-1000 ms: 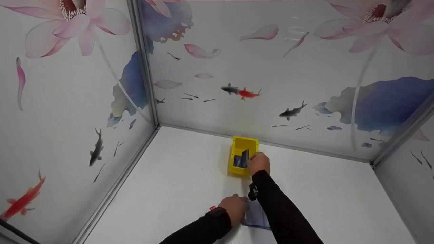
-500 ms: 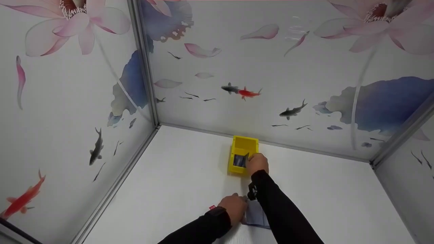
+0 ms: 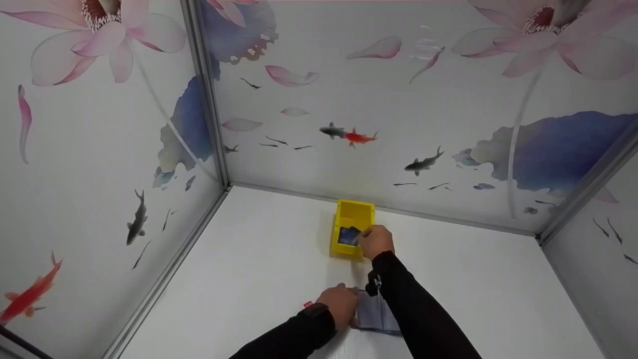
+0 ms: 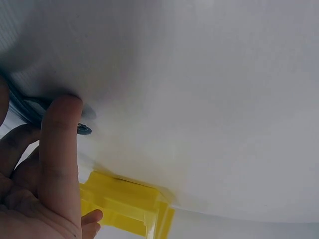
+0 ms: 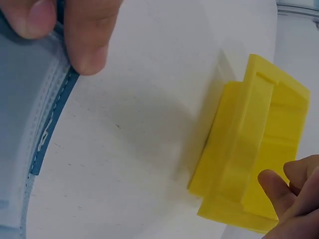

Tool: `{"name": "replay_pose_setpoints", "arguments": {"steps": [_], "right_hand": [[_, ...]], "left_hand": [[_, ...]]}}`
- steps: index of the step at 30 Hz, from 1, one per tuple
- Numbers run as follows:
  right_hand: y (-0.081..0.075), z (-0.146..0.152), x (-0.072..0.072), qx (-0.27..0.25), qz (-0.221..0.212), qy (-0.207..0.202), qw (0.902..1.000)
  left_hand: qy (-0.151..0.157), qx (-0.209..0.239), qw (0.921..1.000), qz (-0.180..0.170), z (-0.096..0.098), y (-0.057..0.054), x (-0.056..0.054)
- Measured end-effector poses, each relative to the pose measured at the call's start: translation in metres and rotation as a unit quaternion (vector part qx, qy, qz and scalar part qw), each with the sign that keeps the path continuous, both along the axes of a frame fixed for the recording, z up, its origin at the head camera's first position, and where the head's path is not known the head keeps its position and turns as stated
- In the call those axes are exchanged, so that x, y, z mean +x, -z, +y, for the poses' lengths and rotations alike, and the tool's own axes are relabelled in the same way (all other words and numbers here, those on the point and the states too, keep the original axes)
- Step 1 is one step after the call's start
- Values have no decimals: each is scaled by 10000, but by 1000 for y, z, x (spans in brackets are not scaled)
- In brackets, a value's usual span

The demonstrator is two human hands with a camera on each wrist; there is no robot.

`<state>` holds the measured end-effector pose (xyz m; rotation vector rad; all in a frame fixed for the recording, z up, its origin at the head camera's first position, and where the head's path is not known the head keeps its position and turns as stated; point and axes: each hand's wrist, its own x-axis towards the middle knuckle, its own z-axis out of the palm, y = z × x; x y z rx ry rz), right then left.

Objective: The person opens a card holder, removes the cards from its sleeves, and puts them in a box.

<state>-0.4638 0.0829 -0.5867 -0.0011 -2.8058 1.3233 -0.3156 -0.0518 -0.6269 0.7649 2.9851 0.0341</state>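
We have the blue card holder [image 3: 371,314] lying on the white desk [image 3: 269,264], near the front, partly hidden from the head camera by our right sleeve [image 3: 423,304], and our left hand [image 3: 339,306] pinches it at the corner nearest the yellow plastic bin [image 3: 355,212]. The bin stands farther back, against the foot of the printed wall [image 3: 279,164], with dark cards [image 3: 347,235] lying inside its near end. Our right hand [image 3: 377,242] is at the bin's right side, its fingers bent in over those cards; a pale sliver shows at the fingertips, but we cannot tell whether they are clamped on a card or just touching one. We judge the holder to be light and floppy, its clear sleeve [image 5: 25,109] soft and probably a little slippery, so the stitched edge [image 5: 55,114] looks the firmest place to grip, and pressing it to the desk should keep it from skating. The cards should be thin, light and stiffish, liable to slide over one another when flat; we would take one by a raised edge or corner, between thumb and forefinger, and avoid bending it against the bin's rim
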Motion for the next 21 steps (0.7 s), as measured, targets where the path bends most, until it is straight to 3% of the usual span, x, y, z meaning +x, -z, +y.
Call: {"name": "replay_pose_setpoints", "arguments": {"steps": [6, 12, 18, 21], "right_hand": [[-20, 20, 11, -635, 514, -61, 9966], [-38, 49, 26, -686, 545, -198, 9960], [-33, 66, 58, -605, 658, -342, 9954], [-25, 67, 76, -617, 449, -606, 9952]], "left_hand": [[0, -93, 10000, -24, 0, 1, 0], [110, -59, 9999, -80, 2, 1, -3], [113, -34, 9997, -192, 2, 1, -3], [74, -7, 9999, -149, 1, 0, -3]]}}
